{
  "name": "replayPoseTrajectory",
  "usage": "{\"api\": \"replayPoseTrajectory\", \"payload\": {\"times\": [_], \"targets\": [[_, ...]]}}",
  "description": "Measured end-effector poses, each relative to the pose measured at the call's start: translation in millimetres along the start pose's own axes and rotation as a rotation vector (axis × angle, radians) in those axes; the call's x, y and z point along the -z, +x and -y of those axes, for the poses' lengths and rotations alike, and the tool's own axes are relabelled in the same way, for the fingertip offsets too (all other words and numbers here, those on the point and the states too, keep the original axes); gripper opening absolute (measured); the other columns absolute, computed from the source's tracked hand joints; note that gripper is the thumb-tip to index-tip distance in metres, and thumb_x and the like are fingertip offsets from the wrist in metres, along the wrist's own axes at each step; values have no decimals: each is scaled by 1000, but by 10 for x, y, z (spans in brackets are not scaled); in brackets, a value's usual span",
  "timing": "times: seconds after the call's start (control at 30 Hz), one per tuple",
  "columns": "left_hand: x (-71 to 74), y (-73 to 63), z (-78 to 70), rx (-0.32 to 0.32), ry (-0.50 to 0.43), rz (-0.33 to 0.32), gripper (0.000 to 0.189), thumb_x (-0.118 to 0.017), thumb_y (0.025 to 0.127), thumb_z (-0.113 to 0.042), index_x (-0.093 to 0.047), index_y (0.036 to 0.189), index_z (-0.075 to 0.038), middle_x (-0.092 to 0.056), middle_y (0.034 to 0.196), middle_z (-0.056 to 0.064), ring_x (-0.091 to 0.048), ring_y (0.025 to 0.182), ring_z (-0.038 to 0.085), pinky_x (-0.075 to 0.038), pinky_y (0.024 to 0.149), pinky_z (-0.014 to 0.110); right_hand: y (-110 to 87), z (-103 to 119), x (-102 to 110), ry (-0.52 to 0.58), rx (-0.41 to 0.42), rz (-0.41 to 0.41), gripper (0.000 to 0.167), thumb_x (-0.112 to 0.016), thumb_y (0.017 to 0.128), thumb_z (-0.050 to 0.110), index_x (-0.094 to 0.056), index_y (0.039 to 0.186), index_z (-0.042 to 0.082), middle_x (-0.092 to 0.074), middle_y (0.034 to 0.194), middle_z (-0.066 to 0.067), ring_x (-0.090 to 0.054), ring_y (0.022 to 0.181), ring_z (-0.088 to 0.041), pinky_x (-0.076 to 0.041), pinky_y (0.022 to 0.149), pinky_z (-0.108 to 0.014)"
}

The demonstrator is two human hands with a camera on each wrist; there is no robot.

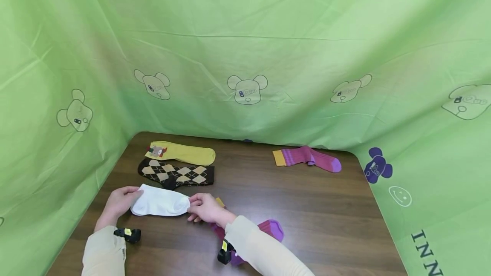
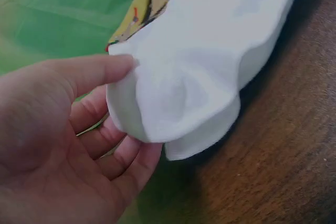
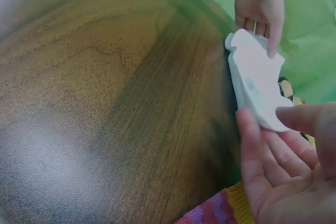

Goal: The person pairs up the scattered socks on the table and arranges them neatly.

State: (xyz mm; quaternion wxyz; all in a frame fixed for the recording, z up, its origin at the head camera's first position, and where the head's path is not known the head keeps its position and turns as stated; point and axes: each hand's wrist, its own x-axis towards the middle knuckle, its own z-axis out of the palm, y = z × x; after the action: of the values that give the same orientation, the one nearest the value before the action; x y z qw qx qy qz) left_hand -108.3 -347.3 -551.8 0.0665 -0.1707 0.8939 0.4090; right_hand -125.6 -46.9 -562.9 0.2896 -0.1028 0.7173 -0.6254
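From my remote seat, reading left to right, I have a light green fabric backdrop with printed bear heads (image 1: 245, 24) along the left side, running on behind the brown wood-grain table (image 1: 326, 208) and down its right; a cream long sleeve (image 1: 102, 252) comes up at the near left, a small black wrist camera (image 1: 132, 235) beside its cuff; the left hand (image 1: 116, 204) beyond it grasps the left end of a short, flat white fabric sock (image 1: 160, 201), thumb on top and fingers beneath; the sock lies stretched between both hands over the near-left part of the table, two layers showing at its edge in the left wrist view, though I cannot tell whether its underside touches the wood; just beyond it rests a black knitted sock with tan and cream diamonds (image 1: 188, 176), and behind that a long yellow sock with an animal motif (image 1: 188, 153); the right hand (image 1: 206, 208) pinches the white sock's right end, thumb above, fingers below; under the right forearm, partly hidden, is a magenta ribbed sock with purple toe and orange cuff (image 1: 271, 228); farthest right, near the table's back edge, lies a similar magenta-and-purple sock (image 1: 307, 158), its orange cuff pointing left.
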Motion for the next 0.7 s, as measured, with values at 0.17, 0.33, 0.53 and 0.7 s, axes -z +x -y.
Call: {"api": "replayPoseTrajectory", "payload": {"times": [0.17, 0.33, 0.53, 0.7], "targets": [[-43, 8, 31, -5, 0, -1, 47, -64, 99, -26, -61, 123, 15, -61, 122, 35, -56, 111, 46, -46, 86, 43, 2, -10, -22, 7, -4, 9, 28, -66, 94, -5, -57, 121, -7, -71, 95, -13, -73, 80, -39, -60, 64, -36], [-26, -5, 42, -7, 4, 14, 42, -69, 94, -21, -63, 116, 15, -67, 106, 28, -59, 101, 40, -46, 78, 38, 10, -20, -9, 41, 25, -38, 40, -68, 92, -5, -53, 129, -3, -68, 95, -11, -73, 79, -38, -60, 66, -39], [61, -25, 18, 28, -14, 45, 42, -73, 90, -22, -64, 113, 12, -67, 99, 20, -58, 97, 34, -45, 75, 36, 18, -26, 9, 28, 74, -61, 34, -70, 91, -4, -58, 123, 0, -68, 97, -10, -72, 77, -34, -60, 67, -40], [57, -23, 40, 76, -99, 140, 52, -76, 86, -10, -53, 122, 20, -63, 101, 26, -62, 86, 24, -56, 72, 35, 15, -24, 10, -1, 75, -43, 25, -70, 93, 0, -65, 117, -3, -70, 98, -7, -72, 80, -31, -59, 70, -39]]}}
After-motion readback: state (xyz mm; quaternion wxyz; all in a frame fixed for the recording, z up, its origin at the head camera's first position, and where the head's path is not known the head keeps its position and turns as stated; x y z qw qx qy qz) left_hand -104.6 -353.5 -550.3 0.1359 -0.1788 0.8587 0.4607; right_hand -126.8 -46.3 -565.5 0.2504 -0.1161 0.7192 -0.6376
